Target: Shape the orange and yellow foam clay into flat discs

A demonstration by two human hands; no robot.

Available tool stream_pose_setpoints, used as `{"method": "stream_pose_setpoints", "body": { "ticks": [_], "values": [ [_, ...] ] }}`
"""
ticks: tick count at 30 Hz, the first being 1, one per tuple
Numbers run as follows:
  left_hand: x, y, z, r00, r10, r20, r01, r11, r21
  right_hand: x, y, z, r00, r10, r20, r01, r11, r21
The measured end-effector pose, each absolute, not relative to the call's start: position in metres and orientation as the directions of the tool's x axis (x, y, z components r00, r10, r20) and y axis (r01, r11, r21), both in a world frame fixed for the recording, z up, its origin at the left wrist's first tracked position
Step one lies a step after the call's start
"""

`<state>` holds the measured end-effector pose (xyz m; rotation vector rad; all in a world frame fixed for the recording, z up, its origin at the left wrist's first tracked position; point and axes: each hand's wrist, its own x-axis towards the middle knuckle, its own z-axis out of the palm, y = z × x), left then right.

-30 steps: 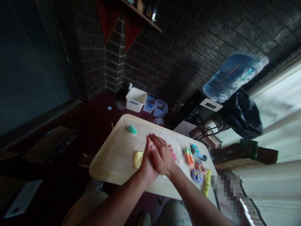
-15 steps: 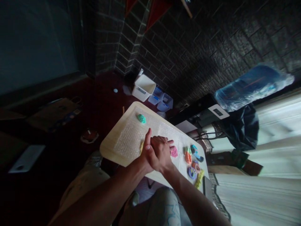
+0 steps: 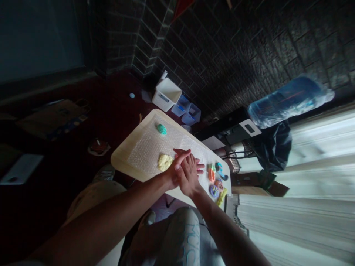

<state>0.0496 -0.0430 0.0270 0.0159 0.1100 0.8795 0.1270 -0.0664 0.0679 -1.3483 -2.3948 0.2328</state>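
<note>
Right hand against left hand above bubble wrap, yellow lump near the left wrist.

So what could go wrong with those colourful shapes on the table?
The yellow strip lies close to the edge of the table, so a bump from the right arm might knock it off. The yellow lump sits right beside the left hand, which could squash it by coming down there. The purple disc and the pinkish piece next to it are crowded together, so they might stick to each other.
</note>
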Motion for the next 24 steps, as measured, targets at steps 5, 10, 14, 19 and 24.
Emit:
{"method": "stream_pose_setpoints", "body": {
  "ticks": [5, 10, 14, 19, 24],
  "values": [
    [0.048, -0.036, 0.040, 0.735, 0.657, -0.171, -0.675, 0.732, -0.088, 0.142, -0.063, 0.069, -0.415, 0.873, 0.257, 0.778, 0.487, -0.396],
    [0.049, -0.045, 0.043, 0.687, 0.701, -0.193, -0.726, 0.646, -0.238, 0.149, -0.077, 0.076, -0.271, 0.899, 0.345, 0.796, 0.411, -0.444],
    [0.048, -0.054, 0.049, 0.587, 0.721, -0.368, -0.808, 0.551, -0.209, 0.152, -0.096, 0.079, -0.305, 0.882, 0.359, 0.778, 0.448, -0.441],
    [0.046, -0.069, 0.058, 0.604, 0.739, -0.299, -0.797, 0.570, -0.200, 0.156, -0.114, 0.082, -0.247, 0.856, 0.453, 0.788, 0.450, -0.421],
    [0.049, -0.081, 0.054, 0.723, 0.685, -0.088, -0.684, 0.692, -0.232, 0.149, -0.123, 0.076, -0.213, 0.867, 0.450, 0.829, 0.405, -0.386]
  ]
}}
